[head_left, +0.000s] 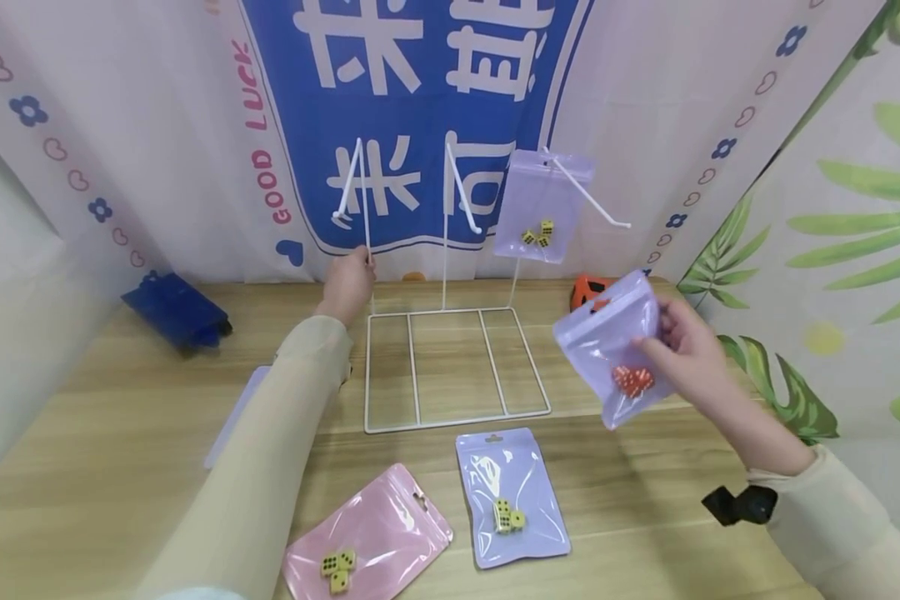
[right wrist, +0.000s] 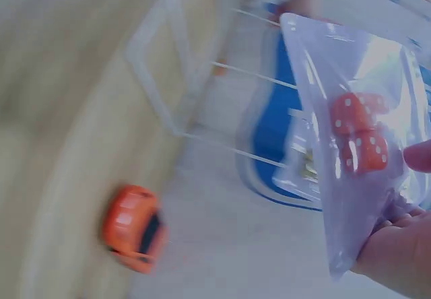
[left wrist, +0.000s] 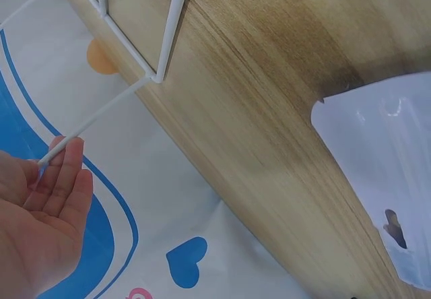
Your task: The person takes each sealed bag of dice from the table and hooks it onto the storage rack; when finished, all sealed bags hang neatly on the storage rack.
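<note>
My left hand (head_left: 347, 285) pinches the left upright of a white wire rack (head_left: 457, 423), thumb and fingers around the thin rod in the left wrist view. My right hand (head_left: 686, 346) holds a purple zip pouch (head_left: 600, 337) by its side edge, in the air right of the rack. Red dice (right wrist: 361, 130) show through that pouch. Another purple pouch (head_left: 521, 187) with yellow dice hangs on the rack's right hook (head_left: 588, 196). The left hook (head_left: 348, 183) and middle hook (head_left: 461, 187) carry nothing.
A pink pouch (head_left: 390, 521) and a purple pouch (head_left: 528, 542), both with yellow dice, lie in front of the rack. Another purple pouch (left wrist: 377, 137) lies partly behind the left forearm. A blue packet (head_left: 176, 312) is at left; an orange toy car (right wrist: 135, 228) stands back right.
</note>
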{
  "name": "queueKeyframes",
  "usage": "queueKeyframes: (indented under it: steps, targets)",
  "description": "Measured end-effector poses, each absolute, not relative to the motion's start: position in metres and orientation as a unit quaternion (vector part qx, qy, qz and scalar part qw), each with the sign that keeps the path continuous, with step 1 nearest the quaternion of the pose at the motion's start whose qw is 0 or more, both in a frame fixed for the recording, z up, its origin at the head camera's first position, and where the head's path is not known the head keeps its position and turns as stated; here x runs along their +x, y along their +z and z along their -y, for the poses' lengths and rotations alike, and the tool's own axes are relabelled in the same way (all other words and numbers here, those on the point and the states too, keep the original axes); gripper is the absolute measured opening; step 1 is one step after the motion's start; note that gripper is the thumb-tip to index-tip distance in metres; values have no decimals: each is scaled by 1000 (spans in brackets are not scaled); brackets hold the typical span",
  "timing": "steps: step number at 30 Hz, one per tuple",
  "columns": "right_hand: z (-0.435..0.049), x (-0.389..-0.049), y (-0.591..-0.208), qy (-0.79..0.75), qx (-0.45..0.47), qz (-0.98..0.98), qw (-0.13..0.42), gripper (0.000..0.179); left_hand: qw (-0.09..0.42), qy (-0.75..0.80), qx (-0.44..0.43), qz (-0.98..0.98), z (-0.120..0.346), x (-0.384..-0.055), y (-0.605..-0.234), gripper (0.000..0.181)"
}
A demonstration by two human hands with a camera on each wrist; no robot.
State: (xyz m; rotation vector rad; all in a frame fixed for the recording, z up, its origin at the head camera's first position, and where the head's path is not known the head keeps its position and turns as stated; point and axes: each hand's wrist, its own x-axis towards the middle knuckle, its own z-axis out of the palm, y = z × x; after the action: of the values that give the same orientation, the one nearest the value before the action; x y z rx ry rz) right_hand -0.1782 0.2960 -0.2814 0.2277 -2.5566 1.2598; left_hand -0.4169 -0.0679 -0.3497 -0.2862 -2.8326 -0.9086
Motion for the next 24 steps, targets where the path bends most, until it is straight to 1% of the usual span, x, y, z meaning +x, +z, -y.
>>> queueKeyframes:
  steps: [2, 5, 10, 17, 24]
  targets:
    - [-295, -177, -268, 454, 82, 871, 169, 38, 79, -304, -97, 945, 68, -417, -350, 14]
    - [-292, -177, -254, 523, 105, 822, 200, 33, 81, -303, -95, 945, 69, -416, -350, 14]
    - [-283, -181, -242, 616, 127, 742, 232, 32, 80, -303, -96, 945, 69, -416, -350, 15]
    - [-277, -193, -236, 606, 84, 758, 227, 29, 78, -302, -99, 945, 70, -416, -351, 16]
    - [-279, -201, -243, 585, 62, 779, 215, 33, 78, -301, -100, 945, 70, -418, -351, 15]
